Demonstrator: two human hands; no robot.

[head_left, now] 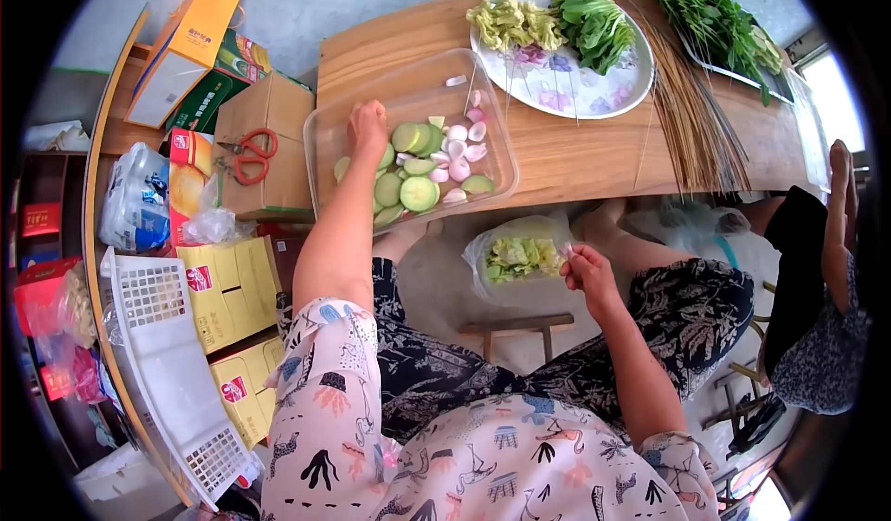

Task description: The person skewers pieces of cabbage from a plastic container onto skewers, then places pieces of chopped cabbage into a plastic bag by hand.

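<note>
My left hand (368, 129) is over the left side of a clear plastic tub (320, 141), fingers curled; whatever they grip is hidden. In the tub lie green-rimmed round vegetable slices (419, 193) and pinkish-white pieces (458, 169) that look like shallot or onion. Closed at the fingertips, my right hand (588, 272) is low between my knees, beside a clear plastic bag (483, 280) of yellow-green leaves (522, 256). Something small and pale shows at its fingertips, too small to name.
A white oval plate (594, 102) of leafy greens stands at the table's back, beside a bundle of thin sticks (691, 113) and a tray of greens (715, 20). Red-handled scissors (252, 157) lie on a cardboard box (278, 117). Another person's arm (840, 215) is at right.
</note>
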